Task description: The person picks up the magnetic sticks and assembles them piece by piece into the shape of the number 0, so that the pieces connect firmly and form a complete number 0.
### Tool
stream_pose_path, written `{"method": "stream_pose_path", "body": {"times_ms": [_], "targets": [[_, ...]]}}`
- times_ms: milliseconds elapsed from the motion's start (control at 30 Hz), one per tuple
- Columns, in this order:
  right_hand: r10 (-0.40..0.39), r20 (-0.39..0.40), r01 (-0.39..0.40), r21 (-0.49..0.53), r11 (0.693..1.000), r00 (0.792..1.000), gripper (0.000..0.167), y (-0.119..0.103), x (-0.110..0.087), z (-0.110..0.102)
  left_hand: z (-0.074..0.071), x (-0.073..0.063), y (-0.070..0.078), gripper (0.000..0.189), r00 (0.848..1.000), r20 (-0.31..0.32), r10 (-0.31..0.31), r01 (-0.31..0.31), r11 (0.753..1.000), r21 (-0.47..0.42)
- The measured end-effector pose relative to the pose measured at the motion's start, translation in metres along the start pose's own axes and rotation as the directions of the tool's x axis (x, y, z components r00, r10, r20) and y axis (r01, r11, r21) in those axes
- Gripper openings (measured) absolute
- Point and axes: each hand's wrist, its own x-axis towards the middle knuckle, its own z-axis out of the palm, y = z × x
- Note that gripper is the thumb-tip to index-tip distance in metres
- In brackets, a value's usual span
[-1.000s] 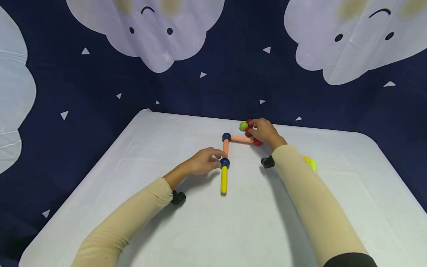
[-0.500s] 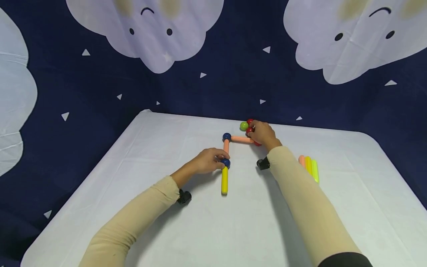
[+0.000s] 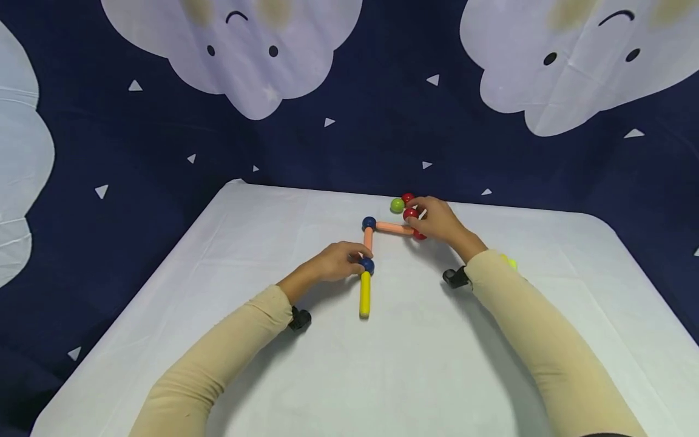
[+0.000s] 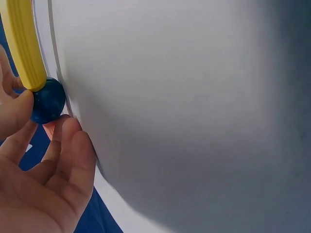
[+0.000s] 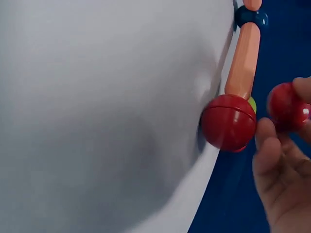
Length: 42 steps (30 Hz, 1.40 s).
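My left hand [image 3: 337, 262] holds the nearer blue ball [image 3: 367, 266] between thumb and fingers. A yellow stick [image 3: 364, 295] joins this ball on the near side and an orange stick [image 3: 368, 240] on the far side. That orange stick runs to a second blue ball [image 3: 369, 223], where another orange stick [image 3: 394, 228] leads right to a red ball [image 5: 228, 122]. Just past that end, my right hand [image 3: 438, 220] pinches a separate red ball [image 5: 285, 104]. The left wrist view shows the yellow stick [image 4: 23, 46] meeting the blue ball [image 4: 48, 101] beside my thumb.
Beyond my right hand, a green ball [image 3: 397, 205] and another red ball [image 3: 408, 198] lie near the table's back edge. Yellowish sticks [image 3: 510, 261] show partly behind my right sleeve. The white-covered table [image 3: 306, 388] meets a dark blue cloth backdrop [image 3: 382, 145].
My right hand has shifted slightly right with the red ball, uncovering more of it. My right forearm has swung right, over the loose sticks. The left hand stays at the nearer blue ball.
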Motion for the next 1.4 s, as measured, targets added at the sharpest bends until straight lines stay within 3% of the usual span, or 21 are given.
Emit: {"method": "stream_pose_path", "body": {"times_ms": [133, 300, 833, 1067, 1400], "targets": [[-0.094, -0.018, 0.094, 0.015, 0.995, 0.995, 0.037, 0.003, -0.013, -0.002, -0.001, 0.0, 0.0, 0.032, 1.0, 0.005, 0.001, -0.001, 1.0, -0.007], [-0.151, 0.077, 0.15, 0.019, 0.989, 0.986, 0.033, 0.006, -0.021, 0.004, -0.003, 0.0, 0.0, 0.031, 1.0, 0.007, 0.008, -0.008, 1.0, -0.018], [-0.146, 0.117, 0.144, 0.026, 0.989, 0.982, 0.032, 0.003, -0.022, 0.001, -0.008, 0.015, -0.003, 0.034, 0.999, 0.025, 0.025, -0.025, 1.0, -0.001], [-0.264, 0.196, 0.261, 0.039, 0.964, 0.944, 0.029, -0.02, -0.043, 0.005, -0.011, 0.016, -0.005, 0.034, 0.999, 0.036, 0.036, -0.035, 0.999, -0.035], [-0.381, 0.283, 0.389, 0.03, 0.921, 0.88, 0.036, -0.056, -0.093, 0.015, -0.012, 0.017, -0.007, 0.033, 0.998, 0.048, 0.042, -0.04, 0.998, -0.039]]}}
